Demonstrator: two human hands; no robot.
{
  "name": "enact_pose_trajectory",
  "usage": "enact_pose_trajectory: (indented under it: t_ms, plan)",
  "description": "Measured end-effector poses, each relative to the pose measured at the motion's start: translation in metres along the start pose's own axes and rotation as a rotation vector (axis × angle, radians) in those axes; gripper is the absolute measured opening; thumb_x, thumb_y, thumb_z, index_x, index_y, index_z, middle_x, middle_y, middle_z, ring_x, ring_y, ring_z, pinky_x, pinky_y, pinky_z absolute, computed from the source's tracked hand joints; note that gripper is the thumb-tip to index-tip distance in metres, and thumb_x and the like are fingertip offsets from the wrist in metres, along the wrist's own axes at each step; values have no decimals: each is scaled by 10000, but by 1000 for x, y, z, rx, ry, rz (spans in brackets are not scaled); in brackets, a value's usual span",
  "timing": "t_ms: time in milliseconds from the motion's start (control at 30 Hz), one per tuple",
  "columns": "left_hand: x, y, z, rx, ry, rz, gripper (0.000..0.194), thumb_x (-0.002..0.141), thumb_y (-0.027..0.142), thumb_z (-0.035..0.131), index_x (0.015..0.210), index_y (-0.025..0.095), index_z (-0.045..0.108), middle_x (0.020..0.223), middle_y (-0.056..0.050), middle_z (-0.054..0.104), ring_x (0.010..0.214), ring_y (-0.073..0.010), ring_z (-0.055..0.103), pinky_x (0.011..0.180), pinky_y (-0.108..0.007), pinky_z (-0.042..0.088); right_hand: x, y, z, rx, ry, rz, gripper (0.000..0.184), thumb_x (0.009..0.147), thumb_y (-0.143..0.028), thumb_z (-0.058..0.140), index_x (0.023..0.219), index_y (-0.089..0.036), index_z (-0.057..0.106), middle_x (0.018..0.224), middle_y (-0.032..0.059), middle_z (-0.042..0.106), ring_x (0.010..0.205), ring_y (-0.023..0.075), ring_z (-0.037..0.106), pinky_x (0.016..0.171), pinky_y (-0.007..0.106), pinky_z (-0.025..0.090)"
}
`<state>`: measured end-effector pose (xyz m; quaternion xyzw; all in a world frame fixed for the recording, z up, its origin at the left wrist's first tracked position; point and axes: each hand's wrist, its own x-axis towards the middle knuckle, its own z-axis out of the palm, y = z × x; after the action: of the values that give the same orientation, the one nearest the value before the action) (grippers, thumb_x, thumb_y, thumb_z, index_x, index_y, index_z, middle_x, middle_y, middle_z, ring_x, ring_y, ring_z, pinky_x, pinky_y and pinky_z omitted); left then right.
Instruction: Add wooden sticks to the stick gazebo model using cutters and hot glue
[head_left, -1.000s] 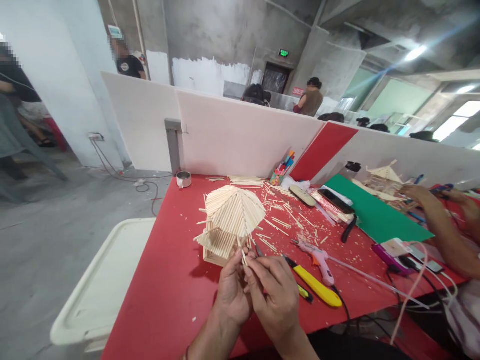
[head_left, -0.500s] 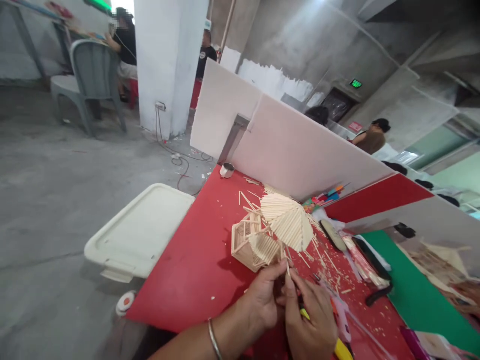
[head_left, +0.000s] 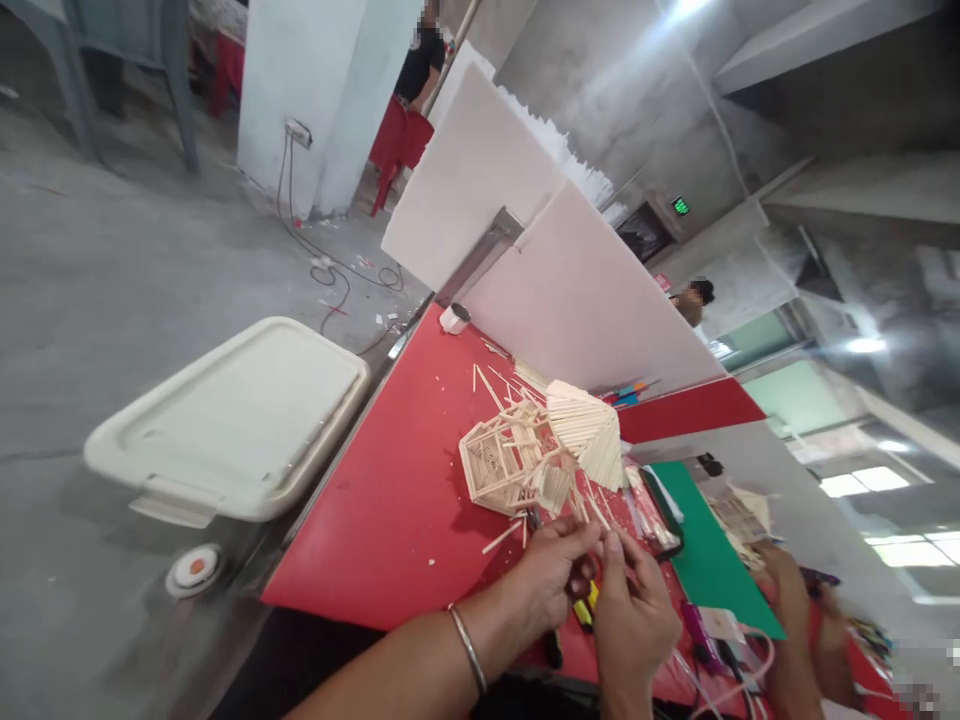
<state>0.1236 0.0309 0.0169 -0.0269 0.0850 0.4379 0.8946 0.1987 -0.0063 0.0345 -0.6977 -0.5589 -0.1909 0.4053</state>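
A small model pavilion built of thin wooden sticks stands on the red table, with its open-framed base (head_left: pixel 491 465) towards me and its ribbed roof (head_left: pixel 589 425) leaning to the right. Just in front of it, my left hand (head_left: pixel 555 570) has thumb and fingers closed in a pinch, a metal bangle on the wrist. Close against it, my right hand (head_left: pixel 634 605) pinches too. Between the fingertips of both runs a thin wooden stick (head_left: pixel 600 513), its lower end hidden by the fingers. Part of a yellow-handled tool (head_left: pixel 583 612) shows beneath the hands.
Loose sticks (head_left: pixel 531 375) lie behind the model, near a metal cup (head_left: pixel 455 318). White partition boards (head_left: pixel 555 270) rise behind the table. A green board (head_left: pixel 720 560) and another person's arms (head_left: pixel 787 610) are at right. A lidded plastic bin (head_left: pixel 232 420) stands left of the table.
My view has swung left and tilted, so the table slants more and the model's base shows more openly. Both hands stay together at the stick throughout.
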Motion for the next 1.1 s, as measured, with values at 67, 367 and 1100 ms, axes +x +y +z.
enact_pose_trajectory:
  t_ms: [67, 367, 1100]
  plan:
    - [-1, -1, 0, -7, -20, -6, 370, 467, 325, 865, 635, 142, 591, 425, 53, 511, 338, -39, 381, 344, -173, 174, 0, -1, -2, -20, -3, 44, 432, 816, -543, 547, 940, -160, 702, 893, 96, 716, 704, 194, 645, 594, 270, 467]
    - [-8, -1, 1, -33, -17, -74, 437, 412, 293, 870, 755, 133, 652, 473, 51, 553, 332, -34, 394, 333, -168, 188, 2, -9, -4, -135, 6, 122, 476, 790, -567, 531, 980, -166, 703, 904, 94, 722, 703, 201, 642, 589, 272, 457]
    - [-7, 10, -2, -59, 0, -57, 434, 421, 309, 872, 745, 136, 641, 450, 60, 538, 337, -35, 420, 324, -145, 235, -3, -19, 9, 11, 40, 97, 445, 814, -551, 529, 978, -169, 688, 963, 103, 696, 819, 191, 644, 709, 282, 482]
